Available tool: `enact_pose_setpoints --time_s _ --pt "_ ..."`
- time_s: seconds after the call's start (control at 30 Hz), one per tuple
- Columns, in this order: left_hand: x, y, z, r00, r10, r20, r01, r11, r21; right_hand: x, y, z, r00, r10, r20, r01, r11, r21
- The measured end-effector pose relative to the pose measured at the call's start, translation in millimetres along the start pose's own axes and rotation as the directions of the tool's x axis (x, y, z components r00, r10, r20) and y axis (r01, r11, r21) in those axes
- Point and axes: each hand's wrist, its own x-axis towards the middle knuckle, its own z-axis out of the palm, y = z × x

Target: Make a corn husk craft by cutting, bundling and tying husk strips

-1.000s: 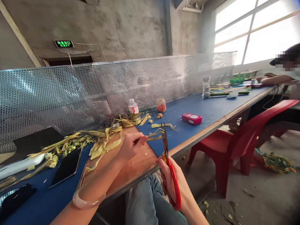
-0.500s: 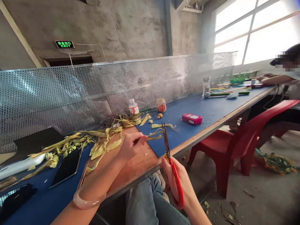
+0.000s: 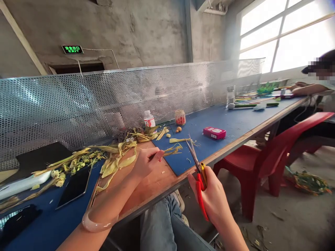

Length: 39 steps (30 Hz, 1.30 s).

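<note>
Just right of the shredded husk strip (image 3: 173,150), the scissors (image 3: 198,166) have swung clear, and a pale curl (image 3: 188,160) now lies on the blue surface (image 3: 209,149): one snip looks done! Left hand (image 3: 147,163) pinches the strip above the surface, fingers closed; right hand (image 3: 215,195) grips the scissors' handles, blades slightly parted.

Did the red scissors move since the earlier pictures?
Yes. The red scissors, in the right hand, have moved rightward in the picture, closer to the pink box, which sits in about the same place.
</note>
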Motion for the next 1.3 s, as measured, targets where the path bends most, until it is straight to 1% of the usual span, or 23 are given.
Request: enact_pose_setpoints --time_s 0.07,0.17,0.23,0.3,0.37,0.6,0.67,0.8,0.93,1.17,1.3 --pt "0 0 0.0 1.0 -0.016 -0.013 0.016 1.0 -0.007 0 3 -2 0.999 -0.029 -0.044 0.024 0.994 -0.103" --pt "0 -2 -0.1 0.997 -0.059 -0.053 0.057 0.998 -0.033 3 9 -2 0.993 -0.069 -0.098 0.056 0.989 -0.134" --pt "0 -4 -0.5 0.993 -0.089 -0.075 0.084 0.995 -0.056 7 15 -3 0.988 -0.071 -0.137 0.05 0.987 -0.151" --pt "0 -6 -1.0 0.991 -0.103 -0.08 0.098 0.993 -0.061 11 20 -6 0.981 -0.089 -0.172 0.051 0.975 -0.217" --pt "-1 -7 -1.6 0.992 -0.104 -0.069 0.101 0.994 -0.051 15 25 -10 0.975 -0.129 -0.18 0.072 0.953 -0.296" --pt "1 -7 -2.6 0.995 -0.093 -0.034 0.092 0.996 -0.018 22 36 -26 0.949 -0.268 -0.166 0.171 0.88 -0.444" --pt "1 -7 -2.8 0.995 -0.101 -0.027 0.1 0.995 -0.023 23 38 -28 0.948 -0.28 -0.151 0.177 0.859 -0.481" --pt "2 -6 -3.1 0.996 -0.086 -0.004 0.085 0.996 -0.013 22 38 -28 0.948 -0.288 -0.135 0.191 0.855 -0.482" --pt "2 -3 -2.9 0.996 -0.062 0.063 0.063 0.998 -0.013 23 38 -31 0.939 -0.323 -0.123 0.219 0.832 -0.51" --pt "2 -4 0.0 0.979 -0.007 0.203 0.008 1.0 -0.001 26 49 -41 0.919 -0.388 -0.072 0.282 0.773 -0.568" --pt "2 -7 1.6 0.973 0.032 0.228 -0.038 0.999 0.024 27 50 -44 0.919 -0.394 -0.006 0.318 0.749 -0.581"
